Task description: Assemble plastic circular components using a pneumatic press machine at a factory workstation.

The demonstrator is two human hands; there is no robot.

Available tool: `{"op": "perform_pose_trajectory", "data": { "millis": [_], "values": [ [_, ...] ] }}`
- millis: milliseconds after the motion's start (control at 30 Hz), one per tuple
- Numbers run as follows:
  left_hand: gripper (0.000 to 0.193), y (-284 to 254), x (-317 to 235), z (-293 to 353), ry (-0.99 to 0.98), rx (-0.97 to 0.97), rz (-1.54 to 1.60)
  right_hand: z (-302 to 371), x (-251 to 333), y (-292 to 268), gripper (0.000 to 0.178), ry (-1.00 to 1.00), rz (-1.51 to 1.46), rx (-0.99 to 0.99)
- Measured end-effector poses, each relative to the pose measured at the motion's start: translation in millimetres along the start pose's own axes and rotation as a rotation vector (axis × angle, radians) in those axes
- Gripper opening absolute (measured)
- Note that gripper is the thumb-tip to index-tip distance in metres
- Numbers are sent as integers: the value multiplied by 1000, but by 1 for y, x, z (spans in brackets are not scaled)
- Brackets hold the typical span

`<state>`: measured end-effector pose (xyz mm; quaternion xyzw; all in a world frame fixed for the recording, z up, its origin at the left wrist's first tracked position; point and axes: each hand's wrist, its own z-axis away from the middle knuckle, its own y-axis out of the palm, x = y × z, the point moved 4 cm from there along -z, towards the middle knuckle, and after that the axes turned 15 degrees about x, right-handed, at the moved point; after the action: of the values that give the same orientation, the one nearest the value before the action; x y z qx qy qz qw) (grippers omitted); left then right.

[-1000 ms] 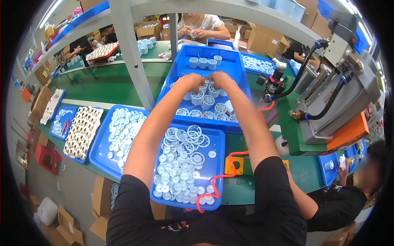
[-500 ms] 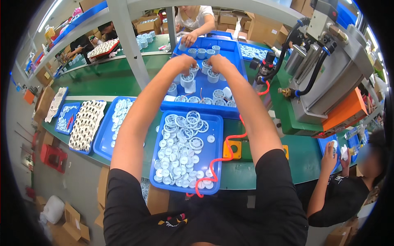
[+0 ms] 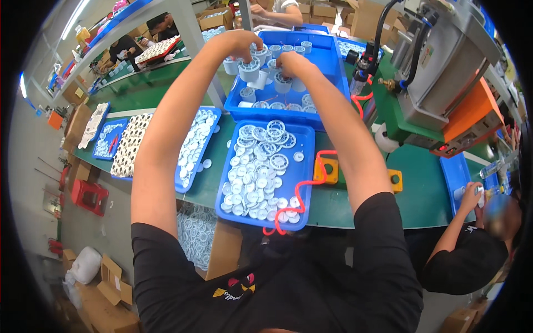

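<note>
Left cup (image 3: 249, 71) and right cup (image 3: 282, 85) stood ring-end up, each directly below its own hand.
Their long axes ran roughly upright at the left part of the deep blue bin (image 3: 327, 66); the left hand (image 3: 243, 44) was nearer the one, the right hand (image 3: 294, 62) the other. Fingers met both upper ends from above, though whether either hand had clamped could not be told. Nearer the body, outside the bin, sat a shallow blue tray (image 3: 298, 175) of pale discs (image 3: 250, 188).
</note>
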<state>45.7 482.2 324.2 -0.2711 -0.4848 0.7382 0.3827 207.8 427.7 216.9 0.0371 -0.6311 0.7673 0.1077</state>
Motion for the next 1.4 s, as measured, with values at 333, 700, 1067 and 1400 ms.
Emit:
{"op": "perform_pose_trajectory", "data": {
  "millis": [333,700,1067,1400],
  "values": [
    [66,11,-16,113,-48,-66,-28,85,85,0,53,-89,44,77],
    [62,10,-100,253,89,-1,-258,209,130,2,61,-208,10,157],
    [63,55,-237,300,255,96,-233,348,70,12,59,-210,196,217],
    [59,121,-315,208,749,-113,-275,483,-117,69,58,332,34,134]
  ]
}}
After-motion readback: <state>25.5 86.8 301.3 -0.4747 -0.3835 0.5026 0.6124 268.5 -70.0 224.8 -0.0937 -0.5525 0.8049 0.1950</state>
